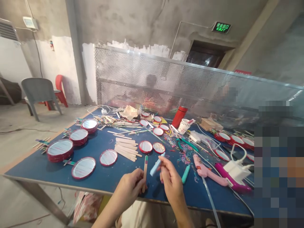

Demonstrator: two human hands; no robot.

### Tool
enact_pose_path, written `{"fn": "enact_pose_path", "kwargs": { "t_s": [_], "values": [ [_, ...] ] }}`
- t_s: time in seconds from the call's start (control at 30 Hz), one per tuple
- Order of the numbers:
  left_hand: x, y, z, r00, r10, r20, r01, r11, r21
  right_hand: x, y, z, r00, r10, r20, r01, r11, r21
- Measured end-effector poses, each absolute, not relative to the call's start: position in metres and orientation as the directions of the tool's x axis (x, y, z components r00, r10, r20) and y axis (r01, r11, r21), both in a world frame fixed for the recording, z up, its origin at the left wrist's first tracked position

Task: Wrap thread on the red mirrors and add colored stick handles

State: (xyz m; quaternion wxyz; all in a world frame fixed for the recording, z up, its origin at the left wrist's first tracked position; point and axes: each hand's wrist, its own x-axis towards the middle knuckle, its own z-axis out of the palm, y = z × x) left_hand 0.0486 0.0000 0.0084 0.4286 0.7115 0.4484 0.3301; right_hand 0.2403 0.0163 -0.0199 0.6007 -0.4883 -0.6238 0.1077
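Note:
My left hand is closed around a wooden craft stick, held upright, its top end coloured green and purple. Between the fingers of my right hand is a light blue marker, tilted, its lower end pointing towards the stick with a gap between them. A similar teal marker lies on the table right of my right hand. Just beyond my hands are a row of plain craft sticks and two small red-rimmed discs, one a round disc, the other a disc bearing short sticks.
Stacks of red-rimmed round discs stand on the blue table at left. A pink glue gun and a purple power strip with cables lie at right. Farther back are a red bottle and a paper cup. A person sits at far right.

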Motion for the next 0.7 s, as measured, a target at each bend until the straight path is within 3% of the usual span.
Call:
{"fn": "enact_pose_path", "kwargs": {
  "t_s": [0.23,0.43,0.7],
  "values": [
    [0.052,0.0,0.009,0.378,0.919,0.109,0.424,-0.276,0.863,0.217,-0.006,-0.021,0.433,0.668,0.605,0.251,0.556,-0.793],
    [0.053,-0.002,0.006,0.366,0.923,0.114,0.445,-0.282,0.85,0.188,-0.015,-0.022,0.53,0.636,0.561,0.127,0.595,-0.794],
    [0.053,-0.005,0.004,0.34,0.927,0.16,0.478,-0.316,0.819,0.186,-0.026,-0.027,0.412,0.657,0.632,0.322,0.543,-0.775]
  ]
}}
